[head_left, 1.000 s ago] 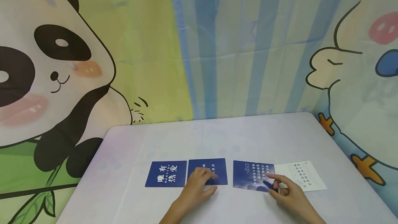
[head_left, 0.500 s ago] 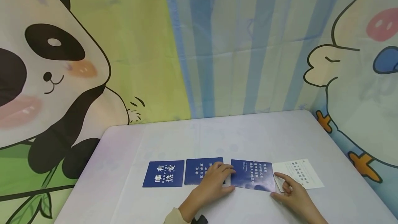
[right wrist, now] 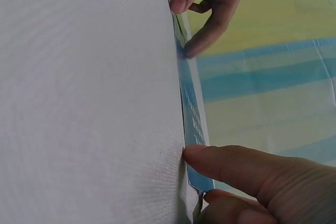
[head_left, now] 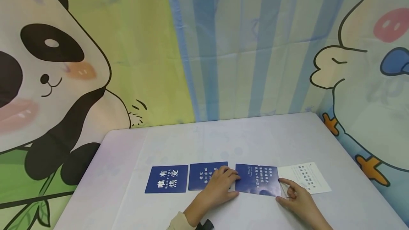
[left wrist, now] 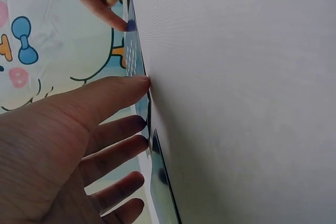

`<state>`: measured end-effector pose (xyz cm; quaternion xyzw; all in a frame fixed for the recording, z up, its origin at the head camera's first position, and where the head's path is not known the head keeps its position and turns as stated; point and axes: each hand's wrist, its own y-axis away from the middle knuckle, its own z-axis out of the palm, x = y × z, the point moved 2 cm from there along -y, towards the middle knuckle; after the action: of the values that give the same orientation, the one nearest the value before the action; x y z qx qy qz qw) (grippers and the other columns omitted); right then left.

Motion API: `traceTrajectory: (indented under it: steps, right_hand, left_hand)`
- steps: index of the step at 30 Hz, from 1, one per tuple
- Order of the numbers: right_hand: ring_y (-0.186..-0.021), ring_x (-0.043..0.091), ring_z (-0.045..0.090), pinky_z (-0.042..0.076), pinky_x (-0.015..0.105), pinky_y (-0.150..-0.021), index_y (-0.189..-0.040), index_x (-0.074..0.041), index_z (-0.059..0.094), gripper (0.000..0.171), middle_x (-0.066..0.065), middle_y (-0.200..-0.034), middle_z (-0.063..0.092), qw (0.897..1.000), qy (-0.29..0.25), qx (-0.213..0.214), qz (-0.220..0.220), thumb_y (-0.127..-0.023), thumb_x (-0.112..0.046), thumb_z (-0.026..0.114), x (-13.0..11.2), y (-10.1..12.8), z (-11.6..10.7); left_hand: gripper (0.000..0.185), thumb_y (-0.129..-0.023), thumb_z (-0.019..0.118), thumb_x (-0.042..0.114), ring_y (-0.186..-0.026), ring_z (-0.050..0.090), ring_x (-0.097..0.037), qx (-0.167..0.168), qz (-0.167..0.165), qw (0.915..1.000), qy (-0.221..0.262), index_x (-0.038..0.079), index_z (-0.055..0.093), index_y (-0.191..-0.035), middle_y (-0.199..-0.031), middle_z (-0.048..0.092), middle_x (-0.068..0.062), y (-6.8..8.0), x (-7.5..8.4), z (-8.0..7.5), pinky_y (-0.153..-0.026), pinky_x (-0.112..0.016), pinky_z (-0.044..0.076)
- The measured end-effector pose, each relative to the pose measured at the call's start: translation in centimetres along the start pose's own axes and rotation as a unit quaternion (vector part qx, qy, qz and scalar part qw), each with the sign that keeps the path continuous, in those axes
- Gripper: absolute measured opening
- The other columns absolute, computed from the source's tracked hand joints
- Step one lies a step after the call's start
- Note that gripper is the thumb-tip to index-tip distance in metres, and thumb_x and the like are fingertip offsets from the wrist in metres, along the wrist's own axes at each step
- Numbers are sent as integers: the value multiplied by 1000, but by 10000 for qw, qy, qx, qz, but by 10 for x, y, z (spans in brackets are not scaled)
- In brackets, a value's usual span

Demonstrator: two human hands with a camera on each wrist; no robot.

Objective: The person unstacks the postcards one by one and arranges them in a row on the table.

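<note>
Three dark blue cards with white lettering lie in a row on the white-covered table. My left hand [head_left: 220,185] covers part of the middle blue card [head_left: 202,176], and its fingertips reach the left edge of the right-hand blue card [head_left: 257,178]. In the left wrist view its fingers [left wrist: 118,129] are spread, not curled. My right hand [head_left: 298,201] pinches the lower right corner of the right-hand blue card between thumb and index finger, as the right wrist view of the thumb [right wrist: 220,163] suggests. The leftmost blue card [head_left: 167,179] lies untouched.
A white card [head_left: 305,176] with dark lettering lies right of the blue ones, partly behind the right hand. The tabletop [head_left: 204,141] meets a striped cloth backdrop [head_left: 230,63] at the back. A printed panda [head_left: 64,81] fills the left side.
The left hand has moved right, from over the middle blue card to the left edge of the right-hand one. The right hand keeps to that card's right corner, which now lies flatter and straighter.
</note>
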<state>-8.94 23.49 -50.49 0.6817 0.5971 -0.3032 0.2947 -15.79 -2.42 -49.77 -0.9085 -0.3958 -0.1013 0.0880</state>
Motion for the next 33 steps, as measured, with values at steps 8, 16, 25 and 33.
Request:
traceTrajectory:
  steps: [8, 16, 25, 33]
  right_hand:
    - [-55, 4, 30, 31, 23, -52, -125, 3, 61, 54, -5, -64, 35, 9998, 30, -63, -208, -77, -10, 80, -4, -3, 4]
    - [-53, 4, 30, 31, 22, -52, -128, 5, 59, 51, -5, -62, 36, 9996, 89, -194, -208, -83, -13, 75, -8, -11, 6]
    - [-56, 3, 33, 33, 22, -52, -127, 4, 59, 48, -5, -67, 38, 9995, 59, 35, -312, -84, -11, 74, -11, -11, 2]
    - [-53, 3, 46, 43, 22, -48, -126, 3, 59, 31, 4, -85, 57, 9938, -423, 499, -899, -96, -7, 59, -10, -17, -5]
  left_hand:
    - [42, -86, 72, 39, -126, 46, -20, 38, -66, 9998, -162, 20, 66, -123, -128, 59, 5, 5, 0, -4, -107, -43, 39]
    - [41, -87, 72, 40, -126, 45, -19, 68, -94, 9995, -287, 19, 66, -122, -126, 59, 5, 7, 1, -5, -107, -43, 39]
    - [46, -87, 72, 39, -127, 45, -21, 223, -137, 9995, -149, 17, 63, -127, -129, 57, 2, 12, -2, -3, -106, -43, 39]
    - [56, -89, 70, 40, -136, 40, -26, 553, -510, 9964, 399, 15, 54, -136, -138, 52, -2, 21, -22, -9, -109, -49, 37]
